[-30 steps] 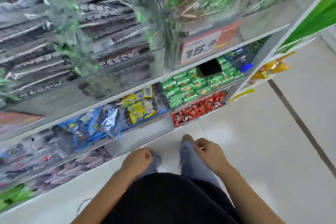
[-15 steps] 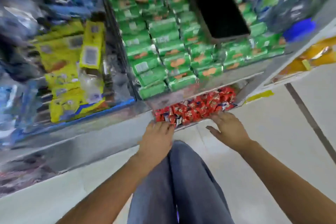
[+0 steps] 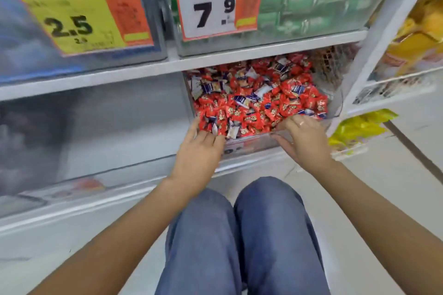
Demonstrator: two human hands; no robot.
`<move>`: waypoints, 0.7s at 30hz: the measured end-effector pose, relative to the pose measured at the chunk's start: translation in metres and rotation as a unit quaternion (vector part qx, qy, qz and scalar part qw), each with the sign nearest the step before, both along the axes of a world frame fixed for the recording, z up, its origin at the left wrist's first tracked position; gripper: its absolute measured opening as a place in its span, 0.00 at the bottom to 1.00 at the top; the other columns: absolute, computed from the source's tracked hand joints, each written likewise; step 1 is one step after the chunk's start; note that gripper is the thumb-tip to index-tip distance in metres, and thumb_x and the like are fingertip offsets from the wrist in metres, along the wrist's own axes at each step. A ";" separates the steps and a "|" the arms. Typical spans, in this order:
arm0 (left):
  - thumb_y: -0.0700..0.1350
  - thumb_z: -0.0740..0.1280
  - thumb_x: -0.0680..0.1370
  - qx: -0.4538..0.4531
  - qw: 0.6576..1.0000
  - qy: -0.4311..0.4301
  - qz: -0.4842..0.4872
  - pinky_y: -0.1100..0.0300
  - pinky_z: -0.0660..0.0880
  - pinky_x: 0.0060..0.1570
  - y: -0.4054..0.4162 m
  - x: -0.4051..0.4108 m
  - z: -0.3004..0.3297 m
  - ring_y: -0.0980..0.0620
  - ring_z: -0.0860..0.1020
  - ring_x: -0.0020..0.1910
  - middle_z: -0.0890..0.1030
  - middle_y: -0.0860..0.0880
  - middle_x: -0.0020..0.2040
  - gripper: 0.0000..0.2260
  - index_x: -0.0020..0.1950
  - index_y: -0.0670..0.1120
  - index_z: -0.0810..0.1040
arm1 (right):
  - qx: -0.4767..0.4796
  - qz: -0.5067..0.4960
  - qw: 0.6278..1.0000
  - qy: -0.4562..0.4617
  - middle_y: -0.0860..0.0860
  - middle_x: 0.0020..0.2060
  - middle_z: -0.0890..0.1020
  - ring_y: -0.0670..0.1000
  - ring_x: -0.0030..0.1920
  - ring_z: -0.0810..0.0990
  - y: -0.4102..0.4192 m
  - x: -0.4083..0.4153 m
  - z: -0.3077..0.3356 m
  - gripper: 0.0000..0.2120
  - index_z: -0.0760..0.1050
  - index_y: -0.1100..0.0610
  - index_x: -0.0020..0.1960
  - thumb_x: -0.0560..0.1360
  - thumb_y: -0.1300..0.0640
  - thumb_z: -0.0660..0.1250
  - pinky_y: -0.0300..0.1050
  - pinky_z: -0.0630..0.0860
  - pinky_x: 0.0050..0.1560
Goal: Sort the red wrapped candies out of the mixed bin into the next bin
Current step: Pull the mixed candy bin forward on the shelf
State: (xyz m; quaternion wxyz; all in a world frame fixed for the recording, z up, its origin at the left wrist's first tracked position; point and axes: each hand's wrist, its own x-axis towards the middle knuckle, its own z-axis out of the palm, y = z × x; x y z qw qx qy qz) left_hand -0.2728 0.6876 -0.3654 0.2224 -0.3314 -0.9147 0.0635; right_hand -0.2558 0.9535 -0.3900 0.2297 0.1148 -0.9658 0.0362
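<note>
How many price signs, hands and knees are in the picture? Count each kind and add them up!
Price signs: 2, a yellow one reading 2.5 and a white one reading 7.9
Hands: 2, the left hand and the right hand, both at the candy bin
Knees in blue jeans: 2, and
Total: 6
</note>
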 end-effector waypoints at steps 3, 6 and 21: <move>0.35 0.68 0.61 -0.047 0.998 0.003 0.029 0.42 0.62 0.67 0.004 0.006 0.010 0.44 0.78 0.37 0.78 0.44 0.28 0.12 0.43 0.38 0.81 | 0.007 -0.016 1.000 -0.011 0.54 0.37 0.77 0.58 0.38 0.78 -0.006 0.004 0.008 0.11 0.77 0.59 0.45 0.69 0.53 0.75 0.49 0.72 0.39; 0.35 0.71 0.55 -0.076 0.996 -0.034 0.042 0.44 0.68 0.64 0.009 0.013 0.015 0.44 0.78 0.36 0.79 0.44 0.27 0.15 0.41 0.37 0.81 | 0.006 -0.042 0.997 -0.061 0.54 0.39 0.78 0.58 0.41 0.78 -0.007 0.005 0.013 0.12 0.76 0.58 0.46 0.72 0.50 0.71 0.50 0.72 0.41; 0.33 0.64 0.57 -0.051 0.998 -0.027 -0.016 0.53 0.64 0.48 0.014 -0.003 -0.001 0.45 0.74 0.30 0.76 0.45 0.28 0.10 0.36 0.42 0.76 | -0.091 0.085 0.992 -0.005 0.50 0.37 0.79 0.53 0.38 0.77 0.016 -0.013 -0.006 0.10 0.77 0.57 0.41 0.71 0.50 0.72 0.44 0.68 0.39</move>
